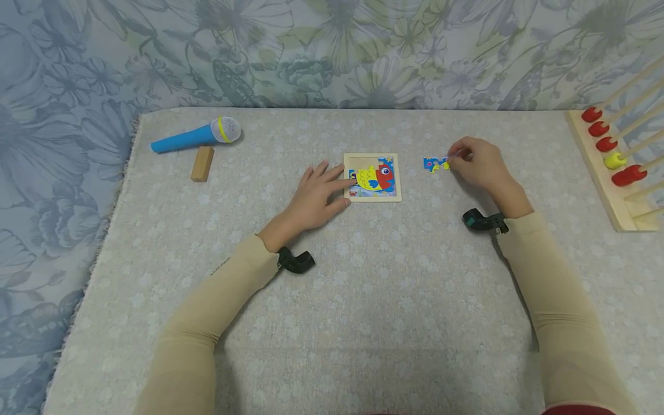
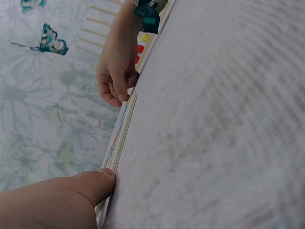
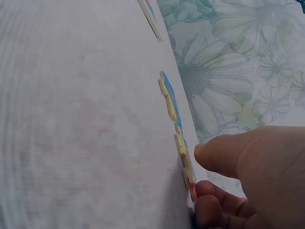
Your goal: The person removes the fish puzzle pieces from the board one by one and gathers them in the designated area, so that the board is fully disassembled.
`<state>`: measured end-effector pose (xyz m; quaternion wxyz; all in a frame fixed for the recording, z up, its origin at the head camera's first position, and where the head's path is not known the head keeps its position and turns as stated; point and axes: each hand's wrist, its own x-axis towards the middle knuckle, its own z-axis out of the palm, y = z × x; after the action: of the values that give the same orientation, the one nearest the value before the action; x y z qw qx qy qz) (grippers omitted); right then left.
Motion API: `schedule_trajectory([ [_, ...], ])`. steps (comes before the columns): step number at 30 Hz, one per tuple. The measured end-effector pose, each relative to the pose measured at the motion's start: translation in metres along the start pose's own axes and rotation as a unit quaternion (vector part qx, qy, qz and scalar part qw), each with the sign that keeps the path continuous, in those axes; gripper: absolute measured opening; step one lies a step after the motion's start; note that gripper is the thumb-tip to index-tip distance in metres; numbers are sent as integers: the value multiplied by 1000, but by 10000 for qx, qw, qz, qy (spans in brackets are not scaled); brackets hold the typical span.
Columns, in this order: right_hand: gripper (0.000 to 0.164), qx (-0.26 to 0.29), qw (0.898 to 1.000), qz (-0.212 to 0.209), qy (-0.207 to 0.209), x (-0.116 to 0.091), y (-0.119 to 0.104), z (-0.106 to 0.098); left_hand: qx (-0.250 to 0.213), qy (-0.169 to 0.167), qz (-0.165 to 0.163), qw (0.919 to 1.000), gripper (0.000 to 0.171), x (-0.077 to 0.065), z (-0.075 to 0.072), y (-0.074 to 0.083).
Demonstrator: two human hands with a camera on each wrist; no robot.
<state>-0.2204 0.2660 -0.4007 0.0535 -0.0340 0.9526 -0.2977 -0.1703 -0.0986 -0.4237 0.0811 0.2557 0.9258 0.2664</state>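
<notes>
A square wooden puzzle board (image 1: pixel 399 184) with a partly filled fish picture (image 1: pixel 384 180) lies at the middle of the table. My left hand (image 1: pixel 311 200) rests at its left side, fingers spread, one fingertip on the picture and the thumb by the lower corner. To the right of the board lie joined blue and yellow puzzle pieces (image 1: pixel 430 164). At their right end my right hand (image 1: pixel 479 164) pinches a puzzle piece, mostly covered by the fingers. The right wrist view shows the thumb (image 3: pixel 217 155) above the row of pieces (image 3: pixel 172 107) and curled fingers at its near end.
A blue toy microphone (image 1: pixel 187 138) and a wooden block (image 1: pixel 202 164) lie at the back left. A wooden bead frame (image 1: pixel 596 173) with red and yellow beads stands at the far right. Floral fabric (image 1: pixel 332 52) hangs behind the table's back edge.
</notes>
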Motion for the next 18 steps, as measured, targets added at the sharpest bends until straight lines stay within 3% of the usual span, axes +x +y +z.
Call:
schedule_trajectory([
  [5,30,20,10000,35,68,1,1,-1,2,11,2,10000,49,0,-1,0],
  [12,29,145,9988,-315,352,8,-13,4,56,10,1,10000,48,-1,-1,-2],
  [18,30,-34,9959,-873,-241,19,-53,20,48,10,34,10000,49,1,0,-2],
])
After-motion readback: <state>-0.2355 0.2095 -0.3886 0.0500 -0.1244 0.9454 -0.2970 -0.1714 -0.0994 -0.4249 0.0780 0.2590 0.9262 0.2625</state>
